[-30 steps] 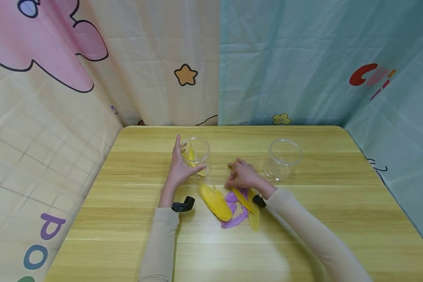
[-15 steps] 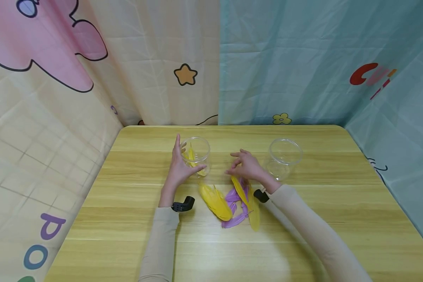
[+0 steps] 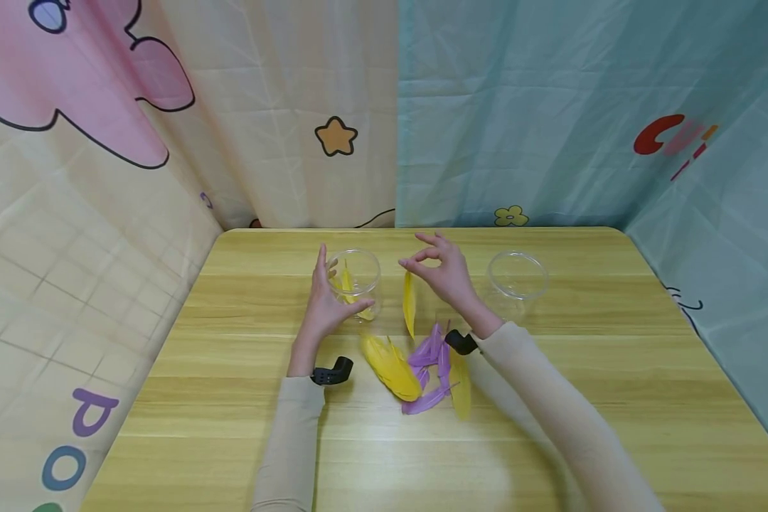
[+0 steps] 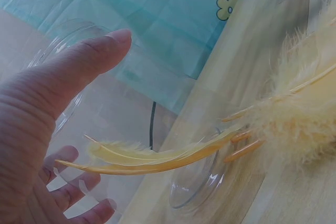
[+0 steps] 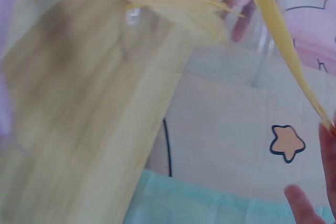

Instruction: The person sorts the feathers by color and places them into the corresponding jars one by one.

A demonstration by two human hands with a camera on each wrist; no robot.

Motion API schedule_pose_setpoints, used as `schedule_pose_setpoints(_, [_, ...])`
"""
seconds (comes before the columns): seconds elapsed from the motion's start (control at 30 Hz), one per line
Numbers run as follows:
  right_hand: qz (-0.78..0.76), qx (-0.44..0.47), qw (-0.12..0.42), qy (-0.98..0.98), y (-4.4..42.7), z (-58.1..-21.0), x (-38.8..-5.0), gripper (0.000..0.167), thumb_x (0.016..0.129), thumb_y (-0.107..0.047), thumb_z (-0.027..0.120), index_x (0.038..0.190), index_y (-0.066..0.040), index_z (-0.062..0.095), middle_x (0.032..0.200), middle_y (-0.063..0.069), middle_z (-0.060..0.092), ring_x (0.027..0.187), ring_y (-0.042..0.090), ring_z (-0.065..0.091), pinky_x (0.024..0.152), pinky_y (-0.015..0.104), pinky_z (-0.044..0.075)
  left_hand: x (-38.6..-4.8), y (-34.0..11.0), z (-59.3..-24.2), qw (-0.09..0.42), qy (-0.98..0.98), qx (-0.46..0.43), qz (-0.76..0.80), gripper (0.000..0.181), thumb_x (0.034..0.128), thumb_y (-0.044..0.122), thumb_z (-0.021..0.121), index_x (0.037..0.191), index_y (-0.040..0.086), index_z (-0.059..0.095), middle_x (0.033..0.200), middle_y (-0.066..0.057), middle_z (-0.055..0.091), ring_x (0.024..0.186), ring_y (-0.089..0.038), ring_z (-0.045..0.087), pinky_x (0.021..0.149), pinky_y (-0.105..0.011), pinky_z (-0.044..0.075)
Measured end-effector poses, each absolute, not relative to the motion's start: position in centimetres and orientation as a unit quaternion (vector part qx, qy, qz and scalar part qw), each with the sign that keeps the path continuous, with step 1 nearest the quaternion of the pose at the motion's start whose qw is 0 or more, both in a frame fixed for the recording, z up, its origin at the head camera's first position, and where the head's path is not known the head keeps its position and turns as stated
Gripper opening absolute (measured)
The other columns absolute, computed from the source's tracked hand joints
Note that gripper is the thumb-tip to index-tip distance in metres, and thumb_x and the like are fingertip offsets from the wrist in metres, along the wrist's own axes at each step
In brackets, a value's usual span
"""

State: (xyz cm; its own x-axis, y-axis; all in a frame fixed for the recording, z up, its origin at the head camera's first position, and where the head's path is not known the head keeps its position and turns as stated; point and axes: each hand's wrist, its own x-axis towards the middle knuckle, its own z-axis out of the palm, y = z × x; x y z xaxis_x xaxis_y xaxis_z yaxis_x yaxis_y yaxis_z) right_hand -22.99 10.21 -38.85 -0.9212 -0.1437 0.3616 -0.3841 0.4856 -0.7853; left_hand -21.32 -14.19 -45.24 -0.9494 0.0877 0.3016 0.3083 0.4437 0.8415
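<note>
On the left of the table stands a clear round jar (image 3: 377,284) with yellow feathers (image 3: 348,282) inside. My left hand (image 3: 328,302) holds it from the left side, thumb across the near wall and fingers behind. The left wrist view shows the thumb (image 4: 79,66) over the transparent wall. To the jar's right, my right hand (image 3: 446,274) pinches a single yellow feather (image 3: 409,306) by its upper end, the vane hanging down above the table. The right wrist view has this feather (image 5: 283,40) slanting towards the fingertips at the right edge.
Yellow feathers (image 3: 390,370) and several purple feathers (image 3: 425,404) lie on the table (image 3: 230,427) in front of the hands. One more yellow feather (image 3: 461,395) lies right of them. A second clear jar (image 3: 518,296) stands behind the right forearm. Printed curtains surround the table.
My right hand has lifted a yellow feather off the pile and carried it up and away from me, towards the far side. The left hand and its jar have stayed in place.
</note>
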Motion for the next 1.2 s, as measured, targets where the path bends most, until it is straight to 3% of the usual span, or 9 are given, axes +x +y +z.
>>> schedule_pose_setpoints(0.2, [0.541, 0.142, 0.229, -0.797, 8.7, -37.1, -23.6, 0.023, 0.082, -0.025, 0.076, 0.08, -0.002, 0.074, 0.133, 0.004, 0.054, 0.135, 0.018, 0.027, 0.109, 0.049, 0.016, -21.4, -14.3, -45.3, 0.109, -0.841, -0.123, -0.516, 0.131, 0.0636, 0.036, 0.088, 0.152, 0.027, -0.008, 0.15, -0.019, 0.019, 0.132, -0.037, 0.029, 0.1, -0.053, 0.034])
schedule_pose_setpoints(0.43, [0.617, 0.171, 0.313, -0.701, 5.8, -33.9, -21.9, 0.01, 0.08, 0.001, 0.073, 0.081, 0.011, 0.07, 0.129, 0.022, 0.053, 0.132, 0.032, 0.033, 0.108, 0.047, 0.016, -21.4, -14.4, -45.4, 0.103, -0.841, -0.12, -0.518, 0.131, 0.0641, 0.038, 0.088, 0.151, 0.034, -0.01, 0.151, -0.016, 0.019, 0.133, -0.035, 0.028, 0.101, -0.052, 0.034])
schedule_pose_setpoints(0.63, [0.637, 0.162, 0.364, -0.66, 4.3, -34.1, -22.4, 0.008, 0.079, 0.005, 0.073, 0.081, 0.012, 0.069, 0.128, 0.025, 0.053, 0.13, 0.032, 0.035, 0.108, 0.042, 0.018, -21.4, -14.3, -45.3, 0.102, -0.835, -0.12, -0.527, 0.13, 0.0643, 0.039, 0.087, 0.149, 0.039, -0.011, 0.152, -0.015, 0.017, 0.133, -0.037, 0.027, 0.101, -0.052, 0.033])
schedule_pose_setpoints(0.9, [0.623, 0.154, 0.364, -0.676, 2.9, -35.5, -23.0, 0.006, 0.079, 0.006, 0.072, 0.082, 0.011, 0.07, 0.13, 0.026, 0.051, 0.131, 0.035, 0.033, 0.109, 0.044, 0.016, -21.4, -14.2, -45.3, 0.106, -0.832, -0.12, -0.53, 0.131, 0.0635, 0.035, 0.089, 0.152, 0.024, -0.007, 0.152, -0.014, 0.016, 0.134, -0.036, 0.027, 0.101, -0.052, 0.033])
schedule_pose_setpoints(1.2, [0.6, 0.154, 0.3, -0.725, 3.2, -40.8, -25.6, 0.013, 0.078, -0.011, 0.078, 0.082, 0.001, 0.074, 0.135, 0.012, 0.051, 0.133, 0.027, 0.03, 0.109, 0.049, 0.014, -21.5, -14.1, -45.2, 0.111, -0.837, -0.123, -0.521, 0.13, 0.0648, 0.033, 0.088, 0.152, 0.025, -0.008, 0.153, -0.014, 0.015, 0.134, -0.036, 0.027, 0.102, -0.051, 0.033])
